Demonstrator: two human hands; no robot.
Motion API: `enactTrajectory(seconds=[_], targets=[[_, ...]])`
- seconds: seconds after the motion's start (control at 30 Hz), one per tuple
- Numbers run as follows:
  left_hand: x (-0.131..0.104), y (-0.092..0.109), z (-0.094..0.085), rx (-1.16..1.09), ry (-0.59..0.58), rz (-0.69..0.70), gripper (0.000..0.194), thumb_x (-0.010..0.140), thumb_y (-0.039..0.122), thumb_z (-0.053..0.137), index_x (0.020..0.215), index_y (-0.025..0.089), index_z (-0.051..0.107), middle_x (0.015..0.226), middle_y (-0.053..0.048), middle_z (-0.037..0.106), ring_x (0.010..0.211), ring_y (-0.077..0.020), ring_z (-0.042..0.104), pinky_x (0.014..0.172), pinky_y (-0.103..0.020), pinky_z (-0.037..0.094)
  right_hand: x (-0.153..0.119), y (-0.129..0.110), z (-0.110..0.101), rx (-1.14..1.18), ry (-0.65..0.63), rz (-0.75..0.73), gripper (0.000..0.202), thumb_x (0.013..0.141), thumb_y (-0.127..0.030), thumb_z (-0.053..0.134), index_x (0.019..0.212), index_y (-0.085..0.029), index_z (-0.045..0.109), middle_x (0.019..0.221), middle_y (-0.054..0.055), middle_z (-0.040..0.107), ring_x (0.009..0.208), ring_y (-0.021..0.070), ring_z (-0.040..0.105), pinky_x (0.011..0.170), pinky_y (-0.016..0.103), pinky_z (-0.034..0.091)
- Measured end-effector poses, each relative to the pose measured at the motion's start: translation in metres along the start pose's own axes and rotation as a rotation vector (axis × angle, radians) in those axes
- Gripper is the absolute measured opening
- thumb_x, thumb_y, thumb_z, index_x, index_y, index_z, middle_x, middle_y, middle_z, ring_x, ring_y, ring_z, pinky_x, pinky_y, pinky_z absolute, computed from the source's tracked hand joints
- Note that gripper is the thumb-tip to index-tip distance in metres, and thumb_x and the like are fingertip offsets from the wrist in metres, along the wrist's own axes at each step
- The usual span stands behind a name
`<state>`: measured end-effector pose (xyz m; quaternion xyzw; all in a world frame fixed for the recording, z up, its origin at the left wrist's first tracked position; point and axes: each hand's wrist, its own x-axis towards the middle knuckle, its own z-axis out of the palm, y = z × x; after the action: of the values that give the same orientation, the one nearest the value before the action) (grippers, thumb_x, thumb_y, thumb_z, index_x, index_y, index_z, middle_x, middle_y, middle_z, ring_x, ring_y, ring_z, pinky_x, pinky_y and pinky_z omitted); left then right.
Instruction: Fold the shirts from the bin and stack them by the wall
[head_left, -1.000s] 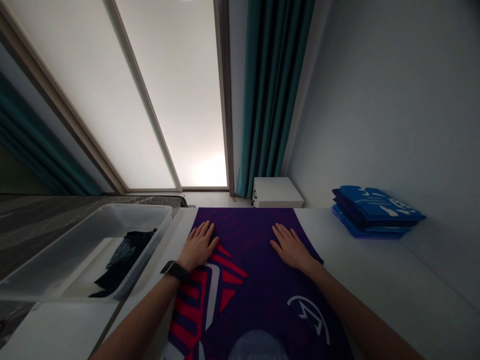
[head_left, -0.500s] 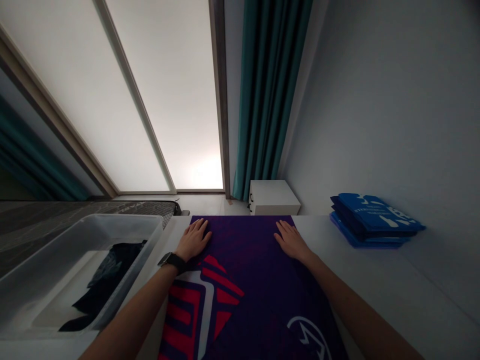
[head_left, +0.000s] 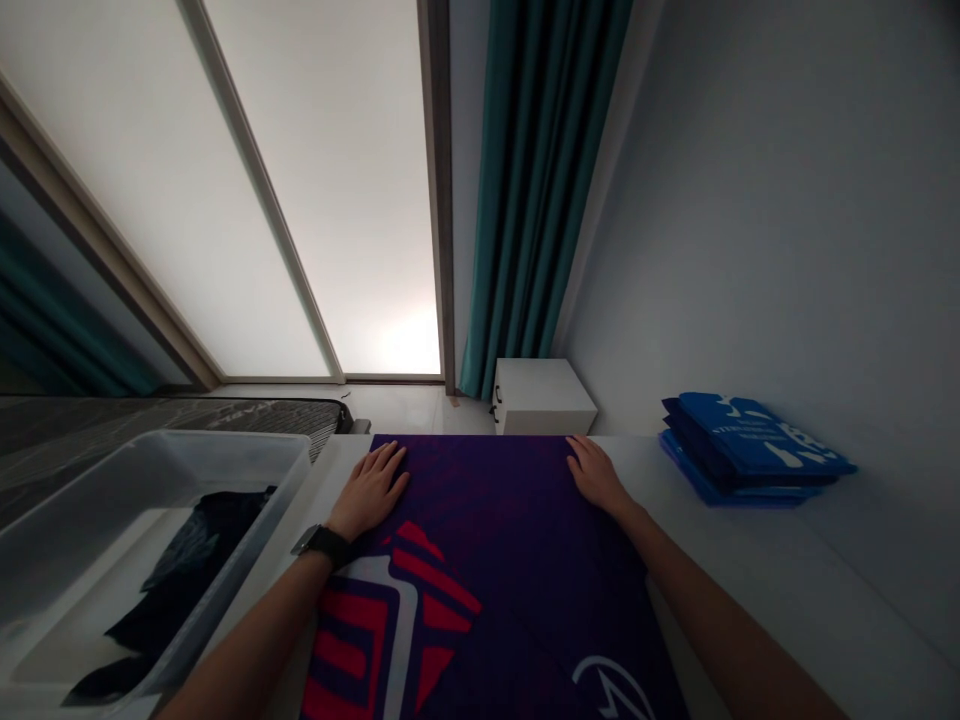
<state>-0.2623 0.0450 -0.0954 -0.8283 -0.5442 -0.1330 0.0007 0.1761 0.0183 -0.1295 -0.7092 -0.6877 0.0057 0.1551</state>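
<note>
A dark purple cloth garment (head_left: 517,560) with red and white printed shapes lies spread flat on the white table (head_left: 720,580). My left hand (head_left: 371,490) rests palm down on its far left edge, fingers stretched out. At the far right edge of the garment lies my right hand (head_left: 596,472), also flat with its fingers extended. A dark watch (head_left: 322,545) is on my left wrist. The near end of the garment runs out of view at the bottom.
A clear plastic bin (head_left: 247,450) with dark clothes (head_left: 187,570) inside stands on the left. Folded blue items (head_left: 757,440) are stacked on the right by the wall. Beyond the table are a white cabinet (head_left: 544,395) and a teal curtain (head_left: 540,200).
My right hand has slid a little to the right along the far edge. My left hand has shifted slightly left. The view has moved a little, and the garment still lies flat.
</note>
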Motion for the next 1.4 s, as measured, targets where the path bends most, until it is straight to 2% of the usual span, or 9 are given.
enactTrajectory(seconds=[0.23, 0.43, 0.67, 0.87, 1.0, 1.13, 1.27, 1.4], targets=[[0.000, 0.001, -0.001, -0.002, 0.015, -0.006, 0.051, 0.095, 0.045, 0.037, 0.140, 0.021, 0.048, 0.148, -0.008, 0.045, 0.137, -0.0270, 0.038, 0.113, -0.046, 0.031, 0.027, 0.016, -0.003, 0.008, 0.042, 0.067, 0.049, 0.092, -0.022, 0.027, 0.134, -0.014, 0.053, 0.133, 0.012, 0.058, 0.124, 0.0228, 0.050, 0.108, 0.040, 0.034], [0.001, 0.000, 0.000, 0.020, -0.003, -0.007, 0.053, 0.096, 0.045, 0.036, 0.140, 0.019, 0.047, 0.149, -0.009, 0.044, 0.138, -0.0269, 0.037, 0.114, -0.045, 0.030, 0.040, 0.022, -0.008, -0.008, 0.013, 0.099, 0.038, 0.092, -0.024, 0.033, 0.106, -0.018, 0.068, 0.111, 0.010, 0.069, 0.108, 0.0229, 0.060, 0.100, 0.038, 0.037], [0.001, -0.002, 0.002, 0.008, 0.014, -0.009, 0.051, 0.096, 0.045, 0.037, 0.140, 0.021, 0.048, 0.148, -0.008, 0.045, 0.138, -0.0264, 0.038, 0.114, -0.046, 0.031, 0.043, 0.019, -0.009, 0.027, 0.038, 0.136, 0.029, 0.092, -0.024, 0.038, 0.097, -0.020, 0.066, 0.098, 0.007, 0.070, 0.098, 0.0222, 0.061, 0.092, 0.036, 0.039], [0.001, 0.000, 0.000, -0.017, 0.026, -0.012, 0.050, 0.095, 0.044, 0.040, 0.139, 0.022, 0.049, 0.147, -0.008, 0.046, 0.137, -0.0267, 0.039, 0.114, -0.046, 0.031, 0.042, 0.015, -0.014, 0.082, 0.131, 0.115, 0.031, 0.092, -0.023, 0.034, 0.094, -0.017, 0.065, 0.099, 0.011, 0.063, 0.099, 0.0226, 0.057, 0.090, 0.035, 0.041], [0.001, -0.001, 0.001, -0.021, 0.032, -0.015, 0.050, 0.095, 0.044, 0.041, 0.139, 0.023, 0.050, 0.147, -0.008, 0.047, 0.137, -0.0272, 0.039, 0.113, -0.047, 0.032, 0.029, 0.003, -0.028, 0.127, 0.181, 0.042, 0.032, 0.093, -0.026, 0.034, 0.096, -0.017, 0.065, 0.099, 0.012, 0.061, 0.102, 0.0257, 0.054, 0.094, 0.038, 0.040], [0.001, -0.002, 0.002, -0.014, 0.018, -0.014, 0.051, 0.095, 0.045, 0.039, 0.139, 0.022, 0.048, 0.148, -0.008, 0.045, 0.137, -0.0275, 0.039, 0.113, -0.048, 0.032, -0.007, -0.026, -0.048, 0.225, 0.204, -0.155, 0.032, 0.095, -0.030, 0.034, 0.095, -0.020, 0.064, 0.097, 0.011, 0.059, 0.099, 0.0257, 0.053, 0.093, 0.040, 0.042], [0.001, -0.002, 0.002, -0.019, 0.017, -0.011, 0.051, 0.095, 0.045, 0.039, 0.139, 0.021, 0.049, 0.148, -0.008, 0.045, 0.137, -0.0275, 0.039, 0.112, -0.047, 0.032, -0.045, -0.052, -0.061, 0.232, 0.088, -0.265, 0.028, 0.096, -0.029, 0.036, 0.093, -0.021, 0.063, 0.104, 0.012, 0.059, 0.100, 0.0252, 0.054, 0.092, 0.042, 0.043], [0.001, 0.000, -0.001, -0.024, 0.020, -0.016, 0.050, 0.095, 0.044, 0.039, 0.138, 0.022, 0.050, 0.147, -0.008, 0.047, 0.136, -0.0272, 0.040, 0.112, -0.046, 0.032, -0.060, -0.059, -0.057, 0.240, -0.052, -0.327, 0.026, 0.095, -0.027, 0.038, 0.090, -0.023, 0.063, 0.112, 0.010, 0.062, 0.108, 0.0243, 0.054, 0.096, 0.043, 0.042]])
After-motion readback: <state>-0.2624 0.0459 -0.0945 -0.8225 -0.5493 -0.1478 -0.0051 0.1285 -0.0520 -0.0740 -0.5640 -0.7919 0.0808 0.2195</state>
